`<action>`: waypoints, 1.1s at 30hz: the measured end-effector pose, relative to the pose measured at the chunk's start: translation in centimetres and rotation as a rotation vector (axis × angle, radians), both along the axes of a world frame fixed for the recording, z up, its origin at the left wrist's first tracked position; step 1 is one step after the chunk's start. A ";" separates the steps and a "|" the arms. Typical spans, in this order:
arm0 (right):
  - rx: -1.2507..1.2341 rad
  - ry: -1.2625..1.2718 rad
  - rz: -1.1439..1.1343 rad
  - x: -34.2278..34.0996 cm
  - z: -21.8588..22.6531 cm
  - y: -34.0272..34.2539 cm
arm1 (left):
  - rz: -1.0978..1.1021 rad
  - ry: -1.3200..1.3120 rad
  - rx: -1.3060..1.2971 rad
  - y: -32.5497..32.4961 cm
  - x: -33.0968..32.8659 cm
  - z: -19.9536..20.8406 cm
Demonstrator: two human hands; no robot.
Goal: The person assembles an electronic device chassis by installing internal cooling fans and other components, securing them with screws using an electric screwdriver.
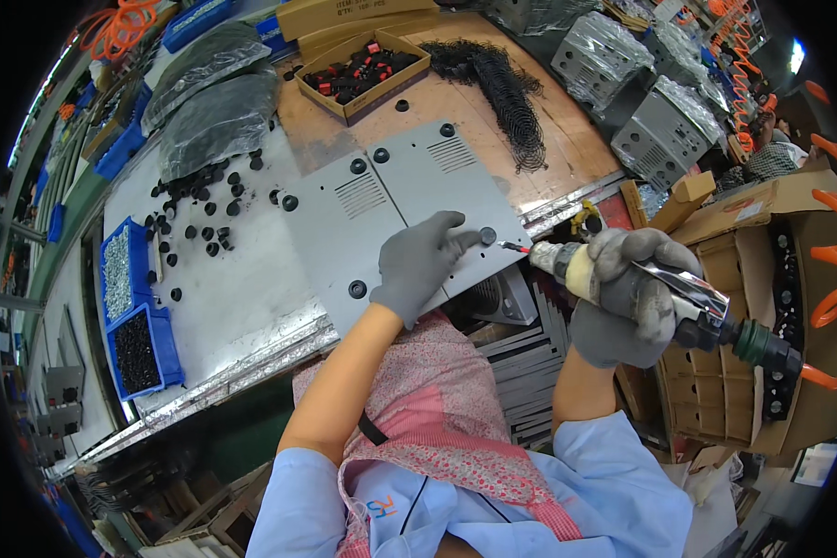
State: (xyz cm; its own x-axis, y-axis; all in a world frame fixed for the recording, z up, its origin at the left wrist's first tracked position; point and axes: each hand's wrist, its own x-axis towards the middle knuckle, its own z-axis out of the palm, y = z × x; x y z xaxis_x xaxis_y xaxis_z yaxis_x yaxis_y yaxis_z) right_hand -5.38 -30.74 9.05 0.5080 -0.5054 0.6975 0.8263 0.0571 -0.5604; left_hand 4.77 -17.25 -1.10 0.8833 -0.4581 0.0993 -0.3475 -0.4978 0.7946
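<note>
Hefty-looking driver (581, 276), right fingers (640, 244) wrapped round mid-body, good spot imo; left fingers (449, 220) at stiff-looking panel (430, 191), can't tell grip

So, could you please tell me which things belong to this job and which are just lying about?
Likely in the job: power screwdriver; grey panels; round black feet.
Likely lying about: black wire coils; plastic-wrapped grey cases; box of red-and-black pieces.

The left hand (425, 265) extends forward, palm down; the right hand (631, 296) (also grey-gloved) curls firmly.
</note>
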 end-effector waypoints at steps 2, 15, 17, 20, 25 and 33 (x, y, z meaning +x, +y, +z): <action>0.006 0.023 -0.045 -0.2 -0.6 -0.9 | -0.057 -0.138 0.139 -1.3 -0.1 0.3; 0.073 0.138 -0.038 -1.3 -1.8 -3.3 | -0.106 0.023 0.287 -4.4 4.0 0.2; 0.065 0.141 -0.032 -1.2 -1.8 -3.5 | -0.100 -0.005 0.266 -4.1 4.1 -0.3; 0.076 0.124 -0.090 -1.0 -2.0 -3.6 | -0.164 -0.026 0.235 -3.9 3.7 -0.6; 0.092 0.178 -0.173 -0.2 -2.5 -3.6 | -0.219 -0.063 0.205 -4.8 2.7 -0.2; -0.058 0.316 -0.226 1.3 -4.0 -3.8 | -0.340 -0.093 0.241 -7.1 0.1 -1.4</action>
State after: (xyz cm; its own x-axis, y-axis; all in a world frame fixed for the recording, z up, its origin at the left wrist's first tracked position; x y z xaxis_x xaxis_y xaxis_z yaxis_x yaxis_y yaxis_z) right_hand -4.11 -34.49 5.08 0.5825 -0.5936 0.5553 0.6009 -0.1455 -0.7859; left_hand 4.83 -24.34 -2.52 0.6700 -0.7419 0.0261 -0.5889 -0.5097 0.6272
